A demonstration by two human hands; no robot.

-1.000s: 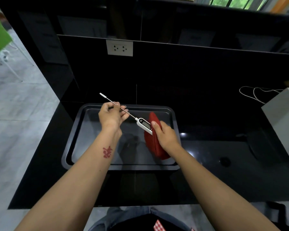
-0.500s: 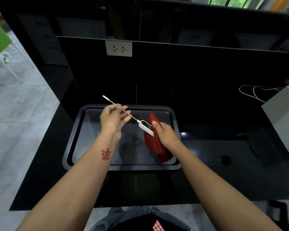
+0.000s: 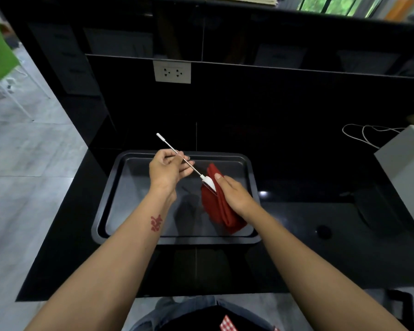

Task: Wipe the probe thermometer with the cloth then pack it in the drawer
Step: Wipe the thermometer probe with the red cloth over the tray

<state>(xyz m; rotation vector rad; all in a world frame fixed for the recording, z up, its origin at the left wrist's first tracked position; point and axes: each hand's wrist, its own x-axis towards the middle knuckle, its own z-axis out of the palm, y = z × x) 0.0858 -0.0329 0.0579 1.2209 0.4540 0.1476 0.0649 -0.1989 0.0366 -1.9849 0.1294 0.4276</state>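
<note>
The probe thermometer (image 3: 193, 167) has a white body and a long thin metal probe with a white tip cap that points up and left. My left hand (image 3: 169, 170) pinches the probe near its middle. A folded red cloth (image 3: 219, 206) wraps the lower part of the white body, and my right hand (image 3: 233, 193) grips the cloth around it. Both hands hover over a dark tray (image 3: 110, 199) on the black counter. No drawer is visible.
A white box (image 3: 406, 173) stands at the right with a white cable (image 3: 361, 133) behind it. A wall socket (image 3: 172, 72) sits on the black back panel. The counter's left edge drops to a grey tiled floor (image 3: 22, 168).
The red cloth has slid up over the thermometer's white body, hiding its display. Both hands shifted slightly, still over the tray.
</note>
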